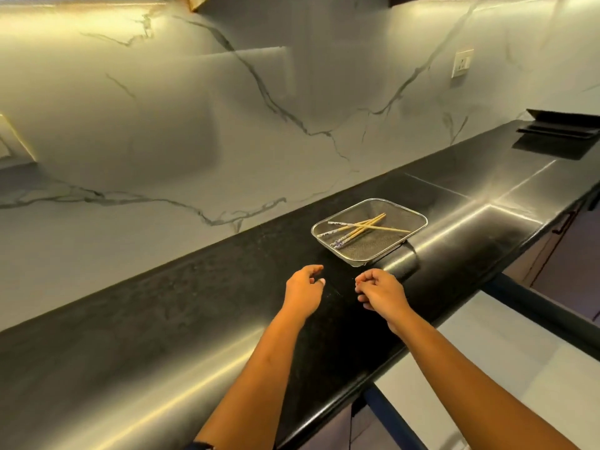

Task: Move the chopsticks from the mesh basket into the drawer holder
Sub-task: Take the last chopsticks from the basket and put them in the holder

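Observation:
A rectangular steel mesh basket [389, 250] sits on the black countertop near its front edge. Several wooden chopsticks [357, 229] with patterned ends lie crossed inside it. My left hand [303, 292] hovers over the counter just short of the basket, fingers loosely curled, holding nothing. My right hand [381, 293] is beside it, a little below the basket's near corner, fingers curled inward and empty. No drawer holder shows in this view.
The black countertop [162, 319] runs diagonally along a marble-patterned wall [194, 125]. A dark folded object [558, 131] lies at the far right end. A wall socket [461, 64] sits above. Dark blue bars [535, 306] and light flooring lie below the counter's edge.

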